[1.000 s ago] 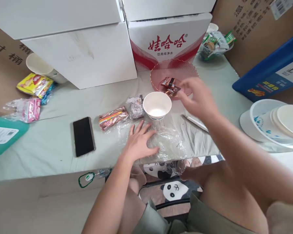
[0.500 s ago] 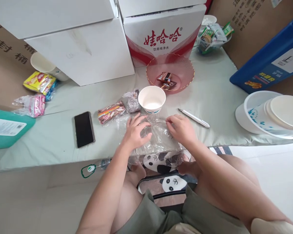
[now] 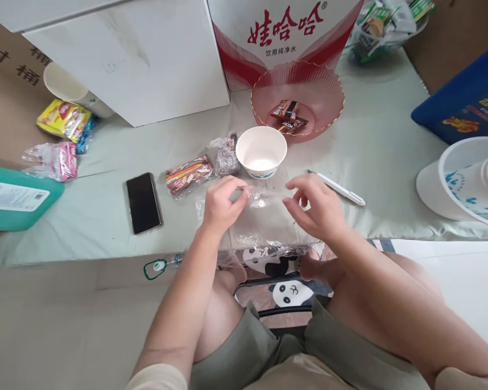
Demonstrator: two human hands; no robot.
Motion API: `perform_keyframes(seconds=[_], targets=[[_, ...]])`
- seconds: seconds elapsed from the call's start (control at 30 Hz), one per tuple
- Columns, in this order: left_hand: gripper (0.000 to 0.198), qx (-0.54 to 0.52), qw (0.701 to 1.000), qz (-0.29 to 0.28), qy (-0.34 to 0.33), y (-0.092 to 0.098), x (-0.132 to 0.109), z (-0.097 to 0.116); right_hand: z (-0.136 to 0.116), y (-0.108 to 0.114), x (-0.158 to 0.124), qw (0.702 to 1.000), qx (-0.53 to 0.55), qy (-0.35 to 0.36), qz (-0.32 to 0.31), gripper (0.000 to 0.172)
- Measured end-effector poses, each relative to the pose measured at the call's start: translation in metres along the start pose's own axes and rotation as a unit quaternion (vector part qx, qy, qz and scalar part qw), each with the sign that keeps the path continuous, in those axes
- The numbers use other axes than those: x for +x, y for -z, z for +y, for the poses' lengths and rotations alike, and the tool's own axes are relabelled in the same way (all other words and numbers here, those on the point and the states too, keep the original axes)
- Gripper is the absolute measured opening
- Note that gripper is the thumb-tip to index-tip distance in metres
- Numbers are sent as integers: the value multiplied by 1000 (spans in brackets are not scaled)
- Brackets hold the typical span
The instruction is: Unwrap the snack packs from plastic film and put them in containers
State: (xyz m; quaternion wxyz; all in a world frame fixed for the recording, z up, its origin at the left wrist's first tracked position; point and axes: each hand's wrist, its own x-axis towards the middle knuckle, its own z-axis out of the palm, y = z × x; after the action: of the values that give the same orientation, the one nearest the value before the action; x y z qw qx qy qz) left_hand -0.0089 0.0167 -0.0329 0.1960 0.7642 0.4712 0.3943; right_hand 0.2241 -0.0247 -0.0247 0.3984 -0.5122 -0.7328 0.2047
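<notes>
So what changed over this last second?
The right hand drew back from the pink dish to the clear plastic bag; the left hand, earlier flat on it, now pinches its top edge. Paper bowl, phone and snack packet unmoved.

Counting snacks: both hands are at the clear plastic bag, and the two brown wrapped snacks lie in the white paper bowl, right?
No. The head view shows the two brown wrapped snacks in the pink dish; the white paper bowl holds none. The left hand and right hand are at the clear plastic bag.
</notes>
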Motion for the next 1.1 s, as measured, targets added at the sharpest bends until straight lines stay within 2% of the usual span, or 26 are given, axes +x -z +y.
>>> perform_keyframes(seconds=[0.07, 0.13, 0.3, 0.4, 0.47, 0.53, 0.6, 0.73, 0.93, 1.03, 1.1], targets=[[27, -45, 996, 54, 46, -1, -1, -3, 5, 3, 1, 996, 69, -56, 9, 30], [28, -102, 981, 127, 104, 0, -1, -7, 10, 8, 0, 982, 145, -121, -6, 45], [38, -247, 897, 277, 241, 5, 5, -15, 18, 14, -6, 917, 307, -243, -75, 65], [41, -287, 850, 330, 293, 8, 9, -19, 15, 7, -8, 877, 369, -293, -94, 67], [42, -304, 837, 331, 311, 10, 9, -21, 10, -1, -8, 855, 386, -322, -127, 59], [42, -306, 836, 321, 323, 12, 8, -22, 5, -7, -7, 839, 395, -335, -164, 40], [42, -298, 837, 317, 331, 15, 5, -25, 0, -9, -5, 828, 420, -335, -160, 29], [40, -297, 838, 313, 334, 26, 2, -31, -4, -4, -1, 800, 489, -344, -55, 28], [43, -313, 826, 281, 374, 39, -1, -29, 2, 7, 5, 798, 494, -345, 11, 30], [44, -336, 815, 252, 400, 41, -2, -24, 6, 12, 6, 781, 509, -352, 83, 31], [46, -343, 811, 242, 407, 40, -2, -22, 8, 15, 5, 768, 522, -355, 106, 31]])
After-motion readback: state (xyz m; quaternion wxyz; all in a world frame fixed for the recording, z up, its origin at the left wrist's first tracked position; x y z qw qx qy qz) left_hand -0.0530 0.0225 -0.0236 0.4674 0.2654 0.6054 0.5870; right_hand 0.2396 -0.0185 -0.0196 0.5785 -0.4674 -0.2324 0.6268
